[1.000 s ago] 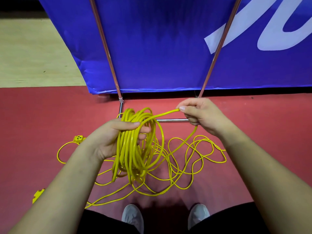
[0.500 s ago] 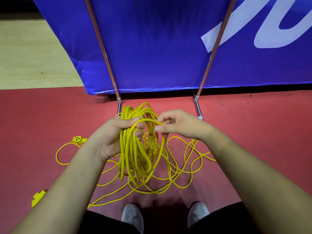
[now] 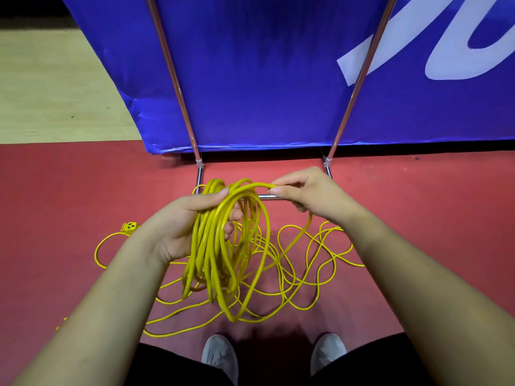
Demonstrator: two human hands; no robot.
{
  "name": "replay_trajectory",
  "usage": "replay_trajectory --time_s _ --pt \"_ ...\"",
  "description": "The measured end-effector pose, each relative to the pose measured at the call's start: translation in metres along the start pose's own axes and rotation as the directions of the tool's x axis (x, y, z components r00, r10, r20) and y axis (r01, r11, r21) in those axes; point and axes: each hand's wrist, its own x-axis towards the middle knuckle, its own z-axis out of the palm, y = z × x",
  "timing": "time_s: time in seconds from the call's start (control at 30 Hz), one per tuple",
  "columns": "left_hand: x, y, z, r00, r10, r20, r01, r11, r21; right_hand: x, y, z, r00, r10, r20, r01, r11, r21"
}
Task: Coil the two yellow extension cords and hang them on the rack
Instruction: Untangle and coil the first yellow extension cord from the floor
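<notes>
Yellow extension cord looks light, limp and springy. Its coil hangs from the left hand, grip clamped round the gathered top, the best hold. The right hand pinches one strand. Slack sprawls on the floor beyond the feet.

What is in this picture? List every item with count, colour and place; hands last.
floor: red; beige strip at upper left
banner: one, blue with white lettering, top
rack: two coppery uprights, chrome base bar, before the banner
cord coil: one, yellow, held up at centre
loose cord: tangled loops, yellow, on the floor under and right of the coil
socket end: one, yellow, on the floor left of the coil
shoes: two, grey, bottom centre
left hand: one, grips the coil
right hand: one, pinches a loose-cord strand at the coil's top
</notes>
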Motion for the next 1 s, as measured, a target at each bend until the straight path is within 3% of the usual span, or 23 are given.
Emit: replay_trajectory --time_s 0.2,0.43,0.5,0.6,0.7,0.87,1.0 --pt "-0.002 -0.003 0.005 0.988 0.07 0.137 -0.067 0.997 -0.026 -0.002 -0.02 0.006 0.988 -0.128 0.083 0.133 0.99 -0.057" --pt "-0.011 0.012 0.011 0.958 0.241 0.154 -0.224 0.967 -0.121 -0.002 0.061 0.004 0.938 0.148 0.313 -0.069 0.966 -0.248" --pt "-0.015 0.019 0.014 0.958 0.255 0.133 -0.239 0.963 -0.124 -0.003 0.069 0.006 0.968 0.153 0.197 -0.116 0.975 -0.189" --pt "-0.019 0.027 0.02 0.967 0.239 0.089 -0.231 0.969 -0.085 0.0 0.043 -0.005 0.976 0.157 -0.149 -0.135 0.98 0.148" --pt "-0.027 0.036 0.026 0.975 0.212 0.071 -0.208 0.977 -0.052 0.008 0.002 -0.029 0.926 0.053 -0.373 -0.012 0.994 0.111" --pt "-0.042 0.048 0.046 0.969 0.212 0.124 -0.203 0.976 -0.078 0.006 -0.063 -0.055 0.874 -0.049 -0.483 0.142 0.977 0.157" --pt "-0.051 0.051 0.059 0.964 0.222 0.143 -0.21 0.973 -0.093 -0.01 -0.088 -0.061 0.866 -0.162 -0.474 0.155 0.986 -0.052"
